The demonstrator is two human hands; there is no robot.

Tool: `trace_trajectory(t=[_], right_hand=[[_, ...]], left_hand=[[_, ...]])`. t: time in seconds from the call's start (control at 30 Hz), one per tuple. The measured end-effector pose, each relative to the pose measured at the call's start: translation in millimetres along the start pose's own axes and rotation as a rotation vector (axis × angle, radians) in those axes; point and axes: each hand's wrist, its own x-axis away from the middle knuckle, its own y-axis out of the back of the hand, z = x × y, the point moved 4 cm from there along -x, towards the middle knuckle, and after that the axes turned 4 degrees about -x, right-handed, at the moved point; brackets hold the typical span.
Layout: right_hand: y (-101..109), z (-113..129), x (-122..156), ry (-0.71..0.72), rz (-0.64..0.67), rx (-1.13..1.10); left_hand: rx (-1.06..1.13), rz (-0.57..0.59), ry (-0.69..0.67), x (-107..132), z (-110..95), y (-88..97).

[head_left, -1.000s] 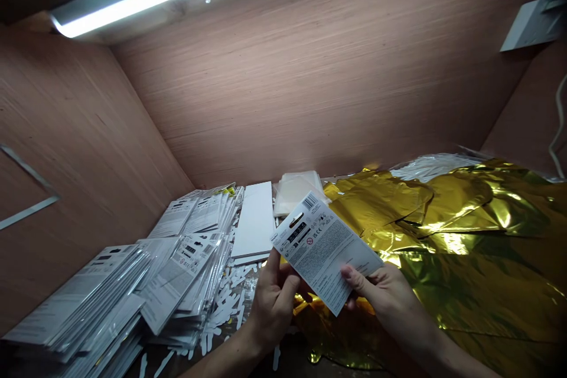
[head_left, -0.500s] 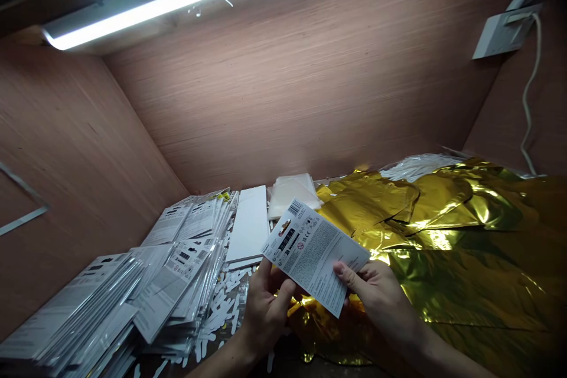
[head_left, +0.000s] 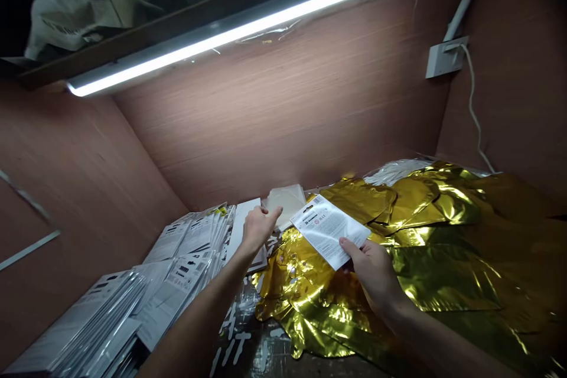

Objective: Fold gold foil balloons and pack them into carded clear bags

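My right hand grips a white printed card by its lower right corner, thumb on top. The card has small print, symbols, a barcode at its upper end and a hang hole; it is tilted above gold foil pieces. My left hand is off the card, over the stack of plain white cards and beside the translucent sheets. Its thumb sticks out apart from loosely curled fingers, and I see nothing held in it.
Stacks of printed cards in clear packaging fill the left side. Small white strips lie scattered on the dark table. More gold foil spreads to the right, with clear plastic behind. A lit tube lamp hangs above.
My left hand has let go of the card and moved up and forward toward the white cards and translucent sheets. My right hand still holds the card. The view has tilted upward.
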Motion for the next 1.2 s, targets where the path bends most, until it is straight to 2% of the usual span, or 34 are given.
trace_trajectory(t=[0.07, 0.17, 0.37, 0.5, 0.7, 0.83, 1.07, 1.2], right_hand=[[-2, 0, 3, 0.003, 0.013, 0.0], [-3, 2, 4, 0.012, 0.026, 0.002], [-3, 11, 3, 0.027, 0.018, 0.016], [-10, 18, 8, 0.002, 0.08, 0.001], [-28, 26, 25, -0.059, 0.342, -0.02], [-30, 29, 34, -0.06, 0.44, 0.09], [-24, 25, 42, -0.144, 0.524, 0.197], [-23, 25, 44, -0.137, 0.481, 0.224]], left_hand=[[-0.056, -0.003, 0.061, -19, 0, -9.0], [-0.066, 0.025, 0.143, -32, 2, -13.7], [0.093, 0.087, 0.255, -37, 1, 2.2], [0.306, 0.134, 0.291, -34, -2, 12.3], [0.681, 0.21, 0.274, 0, -2, 18.5], [0.865, 0.202, 0.261, 31, 5, 18.3], [1.049, 0.212, 0.258, 77, 27, 10.4], [1.092, 0.274, 0.264, 92, 33, 8.0]])
